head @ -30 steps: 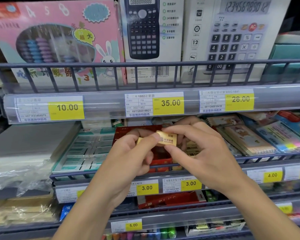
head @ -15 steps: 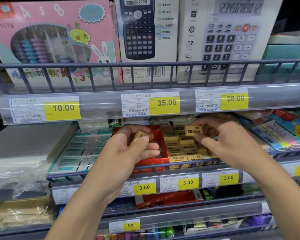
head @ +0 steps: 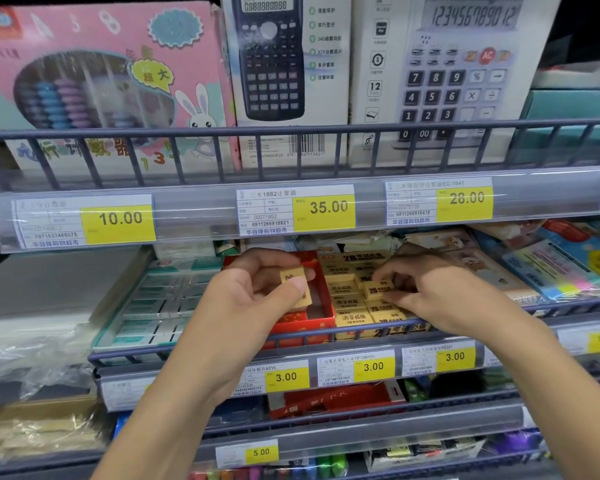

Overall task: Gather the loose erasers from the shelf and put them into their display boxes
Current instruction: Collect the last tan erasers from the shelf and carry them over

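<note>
Head view, left to right: the left hand [head: 257, 292] pinches a small yellow rectangular eraser [head: 297, 285] between thumb and fingers, over the red cardboard display box [head: 305, 320]. The right hand [head: 433, 292], fingers curled, grips another yellow eraser [head: 376, 290] among the packed yellow rows [head: 352, 306]. Placing seems underway; next, each eraser likely needs seating flat in a row.
</note>
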A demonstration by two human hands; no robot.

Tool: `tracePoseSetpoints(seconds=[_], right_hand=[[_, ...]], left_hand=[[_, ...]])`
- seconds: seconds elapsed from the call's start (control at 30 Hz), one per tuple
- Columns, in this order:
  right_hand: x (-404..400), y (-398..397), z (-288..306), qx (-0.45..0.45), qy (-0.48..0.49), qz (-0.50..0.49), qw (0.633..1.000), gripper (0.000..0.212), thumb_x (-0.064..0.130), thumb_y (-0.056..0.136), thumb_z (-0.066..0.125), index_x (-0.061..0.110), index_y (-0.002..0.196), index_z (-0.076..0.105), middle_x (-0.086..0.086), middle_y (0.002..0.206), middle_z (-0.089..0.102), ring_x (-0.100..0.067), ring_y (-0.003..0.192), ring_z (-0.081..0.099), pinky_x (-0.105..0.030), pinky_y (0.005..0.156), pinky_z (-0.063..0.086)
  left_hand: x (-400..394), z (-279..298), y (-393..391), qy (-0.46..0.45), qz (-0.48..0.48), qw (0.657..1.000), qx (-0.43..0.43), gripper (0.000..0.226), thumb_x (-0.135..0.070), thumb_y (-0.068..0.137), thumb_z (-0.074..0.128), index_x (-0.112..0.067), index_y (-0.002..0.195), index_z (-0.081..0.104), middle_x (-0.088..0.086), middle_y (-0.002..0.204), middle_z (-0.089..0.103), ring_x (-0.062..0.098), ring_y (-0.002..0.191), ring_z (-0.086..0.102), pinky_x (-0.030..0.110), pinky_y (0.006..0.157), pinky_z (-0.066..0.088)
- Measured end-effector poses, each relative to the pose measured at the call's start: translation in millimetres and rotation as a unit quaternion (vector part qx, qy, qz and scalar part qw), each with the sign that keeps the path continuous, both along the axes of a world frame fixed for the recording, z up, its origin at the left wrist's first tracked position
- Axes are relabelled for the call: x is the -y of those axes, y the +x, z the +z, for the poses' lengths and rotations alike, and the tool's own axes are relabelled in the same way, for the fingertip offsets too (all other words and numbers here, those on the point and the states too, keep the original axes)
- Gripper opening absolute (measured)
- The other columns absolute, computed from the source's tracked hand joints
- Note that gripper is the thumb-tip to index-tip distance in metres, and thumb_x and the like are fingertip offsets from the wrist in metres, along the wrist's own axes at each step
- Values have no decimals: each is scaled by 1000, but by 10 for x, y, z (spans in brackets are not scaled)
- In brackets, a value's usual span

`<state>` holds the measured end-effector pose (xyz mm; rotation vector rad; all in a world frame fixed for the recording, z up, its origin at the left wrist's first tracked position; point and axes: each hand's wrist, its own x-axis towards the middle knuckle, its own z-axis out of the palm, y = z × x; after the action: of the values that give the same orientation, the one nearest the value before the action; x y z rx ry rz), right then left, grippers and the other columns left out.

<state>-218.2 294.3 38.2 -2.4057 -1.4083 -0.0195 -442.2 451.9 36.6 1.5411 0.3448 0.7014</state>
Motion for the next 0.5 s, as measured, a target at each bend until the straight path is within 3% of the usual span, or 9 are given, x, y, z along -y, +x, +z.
tracePoseSetpoints(seconds=[0.23, 0.4, 0.5], right_hand=[[-65, 7, 31, -25, -12, -11, 1000, 22, 38, 92, 68, 43, 113, 65, 14, 104, 60, -7, 90, 60, -18, 72, 45], [-64, -1, 76, -14, -34, 1, 999, 23, 39, 94, 64, 41, 116, 68, 13, 117, 53, -12, 105, 56, -20, 86, 44], [-21, -76, 125, 25, -32, 1, 999, 30, 47, 94, 61, 45, 124, 61, 13, 113, 53, -7, 91, 54, -9, 67, 40]], left_hand=[[10, 0, 13, -36, 8, 999, -5, 17, -9, 91, 75, -19, 104, 71, 2, 95, 79, 28, 90, 78, 36, 87, 63], [22, 9, 9, -8, 0, 1000, -5, 25, -34, 68, 85, -30, 91, 78, 1, 94, 77, 16, 83, 75, 21, 74, 58], [43, 7, 16, -27, 0, 1000, 15, 29, -31, 66, 84, -26, 94, 78, 0, 94, 78, 19, 82, 75, 19, 72, 57]])
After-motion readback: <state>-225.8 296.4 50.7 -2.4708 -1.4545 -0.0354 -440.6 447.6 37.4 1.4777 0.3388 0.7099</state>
